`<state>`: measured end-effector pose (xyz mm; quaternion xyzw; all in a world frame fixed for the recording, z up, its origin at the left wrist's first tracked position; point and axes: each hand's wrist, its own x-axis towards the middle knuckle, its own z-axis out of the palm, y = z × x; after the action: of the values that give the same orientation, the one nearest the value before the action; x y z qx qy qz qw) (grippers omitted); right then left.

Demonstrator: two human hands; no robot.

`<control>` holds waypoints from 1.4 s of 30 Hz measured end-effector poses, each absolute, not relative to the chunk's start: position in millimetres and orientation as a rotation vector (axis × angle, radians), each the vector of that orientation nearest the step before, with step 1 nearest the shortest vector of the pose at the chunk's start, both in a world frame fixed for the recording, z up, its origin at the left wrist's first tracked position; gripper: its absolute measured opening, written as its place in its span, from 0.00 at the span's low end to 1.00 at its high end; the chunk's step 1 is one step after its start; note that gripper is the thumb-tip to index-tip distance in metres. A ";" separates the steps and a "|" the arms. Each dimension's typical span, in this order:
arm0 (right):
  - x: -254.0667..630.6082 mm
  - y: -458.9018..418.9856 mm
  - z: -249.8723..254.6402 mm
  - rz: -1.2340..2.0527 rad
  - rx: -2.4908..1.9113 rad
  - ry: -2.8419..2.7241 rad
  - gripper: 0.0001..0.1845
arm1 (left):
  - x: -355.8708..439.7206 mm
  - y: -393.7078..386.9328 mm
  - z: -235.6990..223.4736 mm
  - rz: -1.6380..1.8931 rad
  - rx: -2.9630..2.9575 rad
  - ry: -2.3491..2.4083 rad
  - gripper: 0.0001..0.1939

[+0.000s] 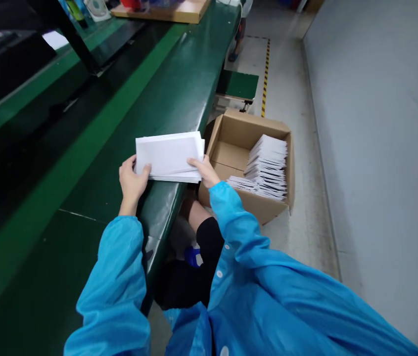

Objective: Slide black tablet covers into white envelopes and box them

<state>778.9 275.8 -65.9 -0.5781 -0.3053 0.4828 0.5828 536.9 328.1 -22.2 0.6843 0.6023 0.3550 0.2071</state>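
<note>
Head view: your left hand (131,180) and right hand (202,170) are both closed on a stack of white paper envelopes (169,157), one at each short end. Your left thumb and your right fingers lie across the smooth top sheet. The flat, rectangular stack sits at the right edge of the glossy green worktop (164,109), and its right end reaches past that edge. You can't tell from this view whether it touches the surface.

Just beyond your right hand, an open brown cardboard box (248,129) stands on the grey floor (305,237), close beside the worktop's edge. Inside, more white envelopes (266,168) lie in fanned, overlapping rows against the box's right wall, leaving part of its plain cardboard base bare on the left.

Your arms are in a shiny blue smock (112,291) with round white snap buttons. Black shorts (190,267) show below the worktop's edge. Past the box, a strip of yellow-and-black tape (265,79) runs along the floor, and a smooth grey wall (379,123) rises on the right.
</note>
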 end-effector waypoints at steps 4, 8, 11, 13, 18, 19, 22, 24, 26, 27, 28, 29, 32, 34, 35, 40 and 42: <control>812.3 229.2 -61.5 1.405 -1.097 -0.587 0.31 | 566.3 305.4 -26.9 1.056 1.820 1.411 0.33; 836.3 177.9 -57.7 1.268 -1.159 -0.694 0.35 | 583.2 282.7 -32.6 1.090 1.697 1.176 0.34; 846.0 151.0 -55.9 1.142 -1.267 -0.834 0.32 | 585.0 268.3 -33.2 1.000 1.719 1.172 0.34; 851.0 140.8 -53.0 1.086 -1.275 -0.943 0.28 | 583.6 259.8 -33.1 0.967 1.743 1.167 0.34; 873.2 116.3 -57.3 1.082 -1.123 -0.999 0.30 | 587.1 228.0 -34.9 0.903 1.808 1.158 0.35; 878.4 106.7 -64.0 1.096 -1.117 -0.959 0.31 | 590.8 219.9 -35.4 0.868 1.828 1.143 0.34; 888.3 67.9 -94.4 1.149 -1.234 -0.778 0.30 | 608.8 200.5 -36.2 0.643 1.862 1.005 0.29; 888.9 39.8 -115.5 1.153 -1.337 -0.636 0.29 | 623.5 196.5 -35.8 0.450 1.855 0.883 0.26; 886.7 16.7 -131.0 1.126 -1.390 -0.514 0.31 | 636.6 199.6 -35.0 0.261 1.823 0.783 0.25; 885.5 8.3 -135.9 1.114 -1.406 -0.464 0.32 | 641.9 202.8 -34.9 0.175 1.797 0.745 0.25; 884.5 2.2 -138.9 1.109 -1.424 -0.423 0.32 | 646.5 206.4 -35.0 0.106 1.765 0.724 0.26; 883.9 -1.5 -140.2 1.111 -1.444 -0.389 0.31 | 650.5 210.2 -35.4 0.059 1.728 0.724 0.27; 884.2 0.1 -136.0 1.127 -1.465 -0.315 0.34 | 662.8 220.2 -38.5 0.054 1.635 0.797 0.32; 884.9 9.4 -128.6 1.134 -1.417 -0.281 0.38 | 673.9 225.7 -41.4 0.135 1.603 0.849 0.34; 884.9 15.8 -124.3 1.140 -1.383 -0.266 0.41 | 680.4 228.3 -42.6 0.194 1.598 0.871 0.34; 881.7 49.9 -110.4 1.055 -1.325 -0.227 0.51 | 710.4 243.9 -42.5 0.534 1.613 0.934 0.32; 881.5 57.8 -112.5 1.003 -1.353 -0.245 0.53 | 714.8 251.4 -41.1 0.594 1.548 0.886 0.32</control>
<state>881.5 57.8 -112.5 -0.5979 -0.1081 0.4429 0.6593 714.8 251.4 -41.1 0.6649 0.3807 0.2553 0.5898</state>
